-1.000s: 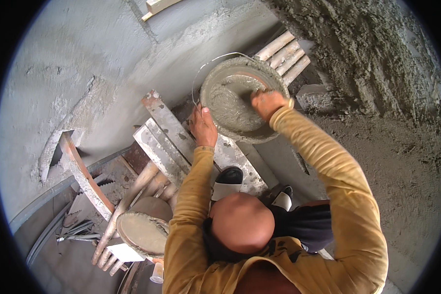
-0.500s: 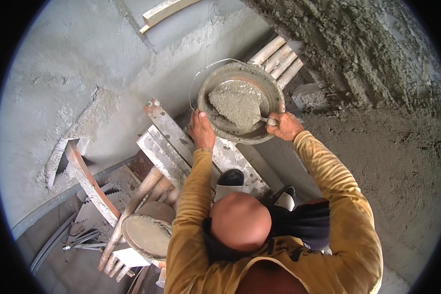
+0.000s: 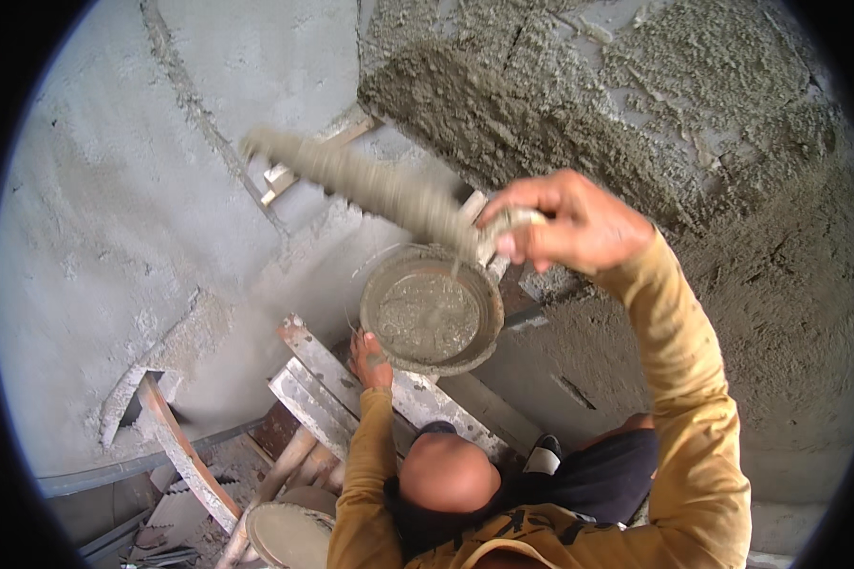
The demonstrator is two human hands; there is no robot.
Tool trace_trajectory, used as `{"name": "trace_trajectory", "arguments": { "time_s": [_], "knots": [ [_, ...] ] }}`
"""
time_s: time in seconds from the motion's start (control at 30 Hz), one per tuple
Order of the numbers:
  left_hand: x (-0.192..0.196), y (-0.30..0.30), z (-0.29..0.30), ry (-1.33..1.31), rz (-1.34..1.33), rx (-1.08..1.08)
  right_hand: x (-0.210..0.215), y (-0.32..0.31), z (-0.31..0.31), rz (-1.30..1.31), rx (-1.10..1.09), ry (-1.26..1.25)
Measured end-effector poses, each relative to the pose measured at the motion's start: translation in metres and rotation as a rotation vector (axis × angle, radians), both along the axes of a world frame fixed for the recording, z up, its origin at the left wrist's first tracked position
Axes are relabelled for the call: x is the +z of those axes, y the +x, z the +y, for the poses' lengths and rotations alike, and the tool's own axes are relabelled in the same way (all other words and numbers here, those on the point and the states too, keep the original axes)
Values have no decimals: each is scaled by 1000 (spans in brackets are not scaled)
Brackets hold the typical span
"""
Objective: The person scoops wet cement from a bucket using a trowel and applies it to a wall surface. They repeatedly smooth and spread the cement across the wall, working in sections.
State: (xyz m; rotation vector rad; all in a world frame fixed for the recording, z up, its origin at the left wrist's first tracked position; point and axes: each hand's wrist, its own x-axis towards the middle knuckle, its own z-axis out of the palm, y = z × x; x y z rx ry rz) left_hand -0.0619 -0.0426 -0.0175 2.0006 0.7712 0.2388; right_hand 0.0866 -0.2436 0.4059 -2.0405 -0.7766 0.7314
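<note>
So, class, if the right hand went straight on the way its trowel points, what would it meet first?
Probably the grey wall, with the trowel touching first; depth is unclear.

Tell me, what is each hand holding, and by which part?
The right hand holds a trowel by its handle. The left hand is at the bucket's left side; whether it grips can't be told.

Δ over last 1.0 s, positions relative to the bucket (image 3: 493, 318). Right hand (image 3: 579, 223): was in the bucket, then at its right rim; now raised clear of it, up and to the right. Trowel (image 3: 370, 194): mortar-laden blade was inside; now lifted out, motion-blurred, extending beyond the far rim toward the left. Mortar (image 3: 427, 318) inside: surface now uncovered.
</note>
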Motion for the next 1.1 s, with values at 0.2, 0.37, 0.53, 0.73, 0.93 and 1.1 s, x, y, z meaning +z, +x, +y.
{"name": "trace_trajectory", "arguments": {
  "time_s": [0.2, 0.37, 0.53, 0.73, 0.93, 1.1],
  "knots": [
    [6, 9, -9, -16, -72, -11, 31, 2, -67, -277, -914, 0],
    [-8, -7, 7, 29, -93, 2, 16, -41, -134, -299, -579, -292],
    [24, -14, 3, -353, -115, -91, -119, -20, -135, -475, -69, -614],
    [44, -13, 26, -134, -136, 9, -262, 20, -33, -695, 270, -1118],
    [22, 7, 9, -96, -103, -105, -329, -13, 14, -568, 600, -1082],
    [-46, -1, 75, -394, 60, -344, -286, -23, 4, -355, 468, -851]
  ]
}}
